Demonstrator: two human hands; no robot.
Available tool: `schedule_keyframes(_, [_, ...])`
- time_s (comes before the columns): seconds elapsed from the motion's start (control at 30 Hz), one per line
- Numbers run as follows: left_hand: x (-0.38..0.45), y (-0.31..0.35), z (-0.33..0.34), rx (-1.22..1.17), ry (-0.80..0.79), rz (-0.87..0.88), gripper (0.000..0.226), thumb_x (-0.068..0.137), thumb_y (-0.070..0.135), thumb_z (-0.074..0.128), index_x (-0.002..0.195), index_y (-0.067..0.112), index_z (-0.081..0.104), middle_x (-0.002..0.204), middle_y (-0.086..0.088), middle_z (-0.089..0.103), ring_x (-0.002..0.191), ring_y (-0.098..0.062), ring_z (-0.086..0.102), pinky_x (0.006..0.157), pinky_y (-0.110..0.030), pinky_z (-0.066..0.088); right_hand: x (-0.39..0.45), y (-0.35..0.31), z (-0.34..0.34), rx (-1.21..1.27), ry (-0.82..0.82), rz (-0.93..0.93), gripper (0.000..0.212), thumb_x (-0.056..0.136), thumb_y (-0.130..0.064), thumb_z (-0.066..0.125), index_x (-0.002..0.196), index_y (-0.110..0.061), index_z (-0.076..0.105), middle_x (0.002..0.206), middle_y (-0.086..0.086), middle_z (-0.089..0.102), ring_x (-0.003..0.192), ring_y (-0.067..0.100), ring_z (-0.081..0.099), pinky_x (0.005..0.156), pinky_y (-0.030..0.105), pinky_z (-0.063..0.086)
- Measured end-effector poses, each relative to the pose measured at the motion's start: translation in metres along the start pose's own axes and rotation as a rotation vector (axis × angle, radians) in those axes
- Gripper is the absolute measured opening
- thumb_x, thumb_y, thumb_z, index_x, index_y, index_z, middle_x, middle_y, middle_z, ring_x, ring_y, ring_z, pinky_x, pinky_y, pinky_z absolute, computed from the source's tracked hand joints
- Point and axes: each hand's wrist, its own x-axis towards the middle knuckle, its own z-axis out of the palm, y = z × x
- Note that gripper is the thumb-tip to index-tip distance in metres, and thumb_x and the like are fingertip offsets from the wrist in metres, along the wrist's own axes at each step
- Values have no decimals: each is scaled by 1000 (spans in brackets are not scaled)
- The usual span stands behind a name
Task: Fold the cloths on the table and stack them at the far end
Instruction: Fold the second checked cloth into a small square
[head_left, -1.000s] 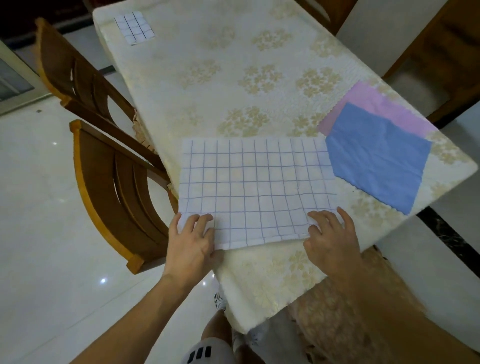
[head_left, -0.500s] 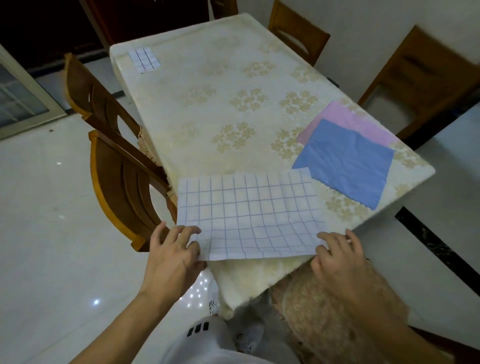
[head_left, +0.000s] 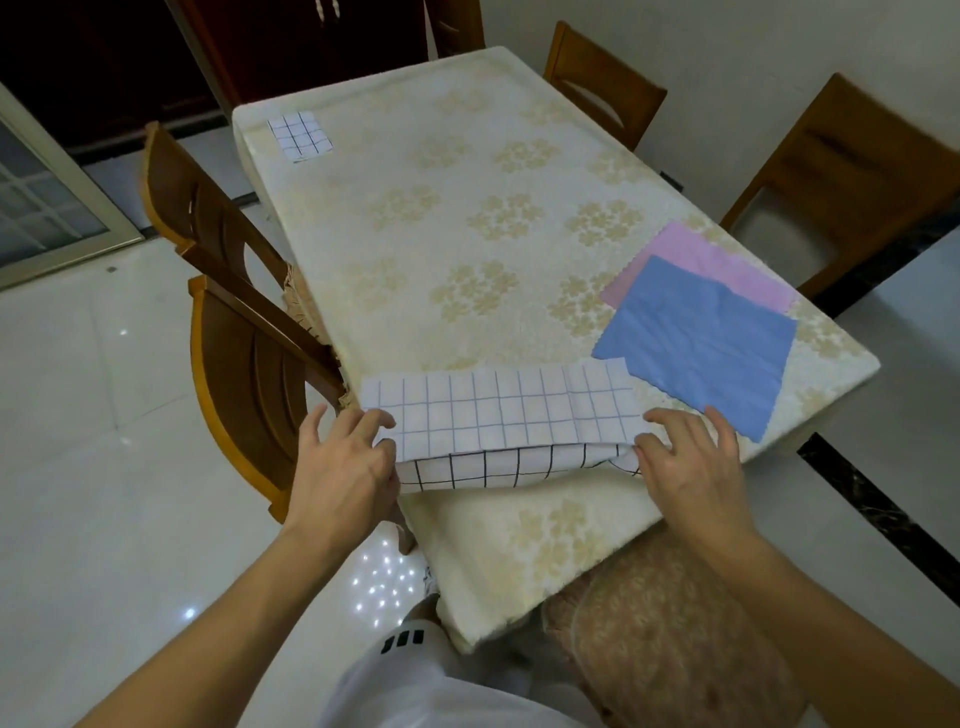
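Checked cloth (head_left: 501, 410) at near edge of surface (head_left: 447, 218), flat a second ago, now doubled over; left hand (head_left: 343, 467) and right hand (head_left: 685, 457) fingers pinching its ends; first fold under way.

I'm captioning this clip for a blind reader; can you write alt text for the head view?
Two hands, left hand and right hand, pinch the near corners of a checked cloth, folding it at the near table edge. A blue cloth overlaps a pink cloth at right; a folded checked cloth lies at the far end.
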Motion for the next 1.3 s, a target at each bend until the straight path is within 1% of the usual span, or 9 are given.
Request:
schedule_keyframes(0.13, [37,-14,11,7,15,25,6,74,22,77,74,16,77,114,-5,69,110,-28,61,108,-61,31,30,7,26,-44,-43,13,17,75,5,76,79,-9,67,113,14,66,100,31,62,112,54,29])
schedule_keyframes(0.3, [86,-32,22,5,-4,52,5,73,22,76,75,17,78,111,-3,69,106,-28,62,104,-60,34,63,9,54,-55,-126,37,20,72,6,77,77,-10,67,115,13,65,105,31,60,111,54,28])
schedule_keyframes(0.57, [144,-55,61,17,-123,69,6,69,20,79,74,17,78,112,-3,68,105,-28,62,104,-61,34,96,12,105,-87,-148,48,23,72,7,72,68,-14,62,111,11,66,97,30,63,108,54,32])
schedule_keyframes(0.73, [170,-60,82,6,-256,42,13,80,25,70,89,20,79,131,-2,60,126,-25,52,113,-59,25,110,17,139,-85,-176,43,21,73,6,72,72,-14,65,111,13,66,99,32,63,106,56,33])
schedule_keyframes(0.83, [183,-63,93,-4,-300,15,15,82,25,67,90,20,78,142,-4,53,136,-25,44,117,-57,20,114,20,158,-98,-207,26,19,74,3,73,75,-15,66,113,13,66,99,33,62,105,57,36])
schedule_keyframes(0.97, [193,-64,106,-1,-356,-24,19,87,28,63,98,20,77,151,-3,44,142,-24,35,118,-57,18,118,22,181,-114,-243,-6,19,75,0,74,73,-17,65,112,10,66,96,30,60,103,55,38])
schedule_keyframes(1.1, [196,-66,117,6,-371,-30,21,88,29,62,100,20,76,151,-2,43,141,-24,35,117,-57,18,121,21,193,-98,-282,-19,18,77,-4,75,70,-17,65,110,8,65,94,30,62,102,53,38])
schedule_keyframes(1.23, [196,-66,124,-4,-373,-42,21,83,28,66,101,20,75,147,-3,47,136,-26,40,116,-59,20,119,20,196,-38,-323,-7,12,76,-7,76,79,-16,68,112,11,65,96,32,63,100,54,40])
schedule_keyframes(1.3, [193,-63,125,-2,-382,-58,33,81,27,67,113,19,69,147,-6,45,135,-28,41,115,-59,22,115,19,194,-5,-360,30,16,76,-11,78,90,-15,70,115,12,65,102,32,63,101,54,39])
